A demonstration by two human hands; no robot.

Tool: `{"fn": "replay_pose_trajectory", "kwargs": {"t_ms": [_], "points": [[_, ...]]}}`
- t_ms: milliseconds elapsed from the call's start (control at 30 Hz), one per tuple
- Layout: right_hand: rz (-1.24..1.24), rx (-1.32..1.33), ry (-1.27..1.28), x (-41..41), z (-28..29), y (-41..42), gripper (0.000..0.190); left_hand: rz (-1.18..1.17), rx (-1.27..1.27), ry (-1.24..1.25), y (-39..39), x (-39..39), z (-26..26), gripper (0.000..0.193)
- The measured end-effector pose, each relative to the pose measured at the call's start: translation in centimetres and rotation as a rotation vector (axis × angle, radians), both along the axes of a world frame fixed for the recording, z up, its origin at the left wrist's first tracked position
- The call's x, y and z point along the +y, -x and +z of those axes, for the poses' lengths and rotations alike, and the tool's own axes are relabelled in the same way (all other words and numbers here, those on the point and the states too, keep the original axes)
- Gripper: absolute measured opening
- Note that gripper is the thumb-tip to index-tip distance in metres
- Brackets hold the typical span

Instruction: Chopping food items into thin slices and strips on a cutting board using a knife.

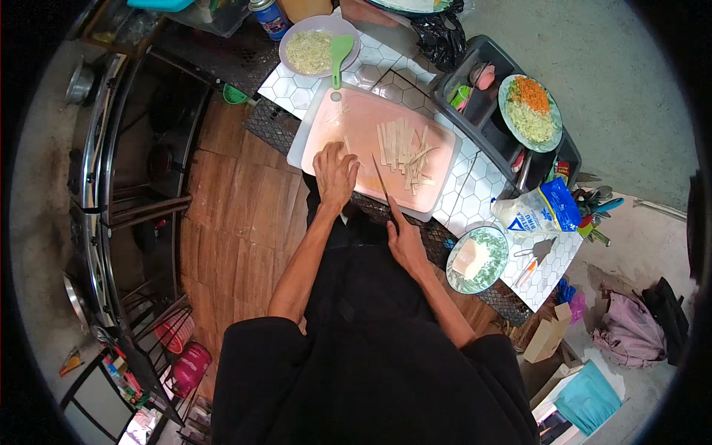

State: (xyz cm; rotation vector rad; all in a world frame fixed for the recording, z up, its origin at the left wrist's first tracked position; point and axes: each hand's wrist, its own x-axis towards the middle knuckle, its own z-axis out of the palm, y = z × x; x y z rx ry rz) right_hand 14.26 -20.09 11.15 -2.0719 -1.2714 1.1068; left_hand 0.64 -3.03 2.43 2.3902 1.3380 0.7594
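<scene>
My right hand (407, 240) grips a kitchen knife (380, 177) by its handle, the blade pointing away from me over the pink cutting board (367, 119). At the board's near left, my left hand (335, 175) is lowered with bent fingers. A short pale strip (347, 146) shows right by its fingertips; whether they pinch it is unclear. Right of the blade lies a batch of thin pale strips (405, 147), some side by side and some in a loose pile. A few finer slivers (337, 114) rest near the board's hole.
Behind the board, a bowl (308, 53) of shredded food carries a green spatula (340, 53). A plate (531, 125) of chopped orange and pale food sits on a grey organizer (481, 119). To the right are a plate with a pale block (471, 258), a flour bag (537, 211) and a peeler (537, 261).
</scene>
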Motion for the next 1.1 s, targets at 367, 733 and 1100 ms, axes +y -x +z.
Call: {"fn": "replay_pose_trajectory", "kwargs": {"t_ms": [367, 733, 1100], "points": [[-0.09, 0.066, 0.024, -0.2, 0.5, -1.1, 0.06, -0.115, 0.026, 0.055, -0.7, 1.4, 1.1, 0.013], [-0.098, 0.099, 0.042, -0.2, 0.9, -1.1, 0.063, 0.093, 0.047, -0.042, -1.0, 7.6, 0.1, 0.018], [-0.166, 0.158, -0.004, 0.1, 0.2, -1.5, 0.063, 0.172, 0.107, 0.07, 0.0, 2.6, 0.6, 0.024]]}}
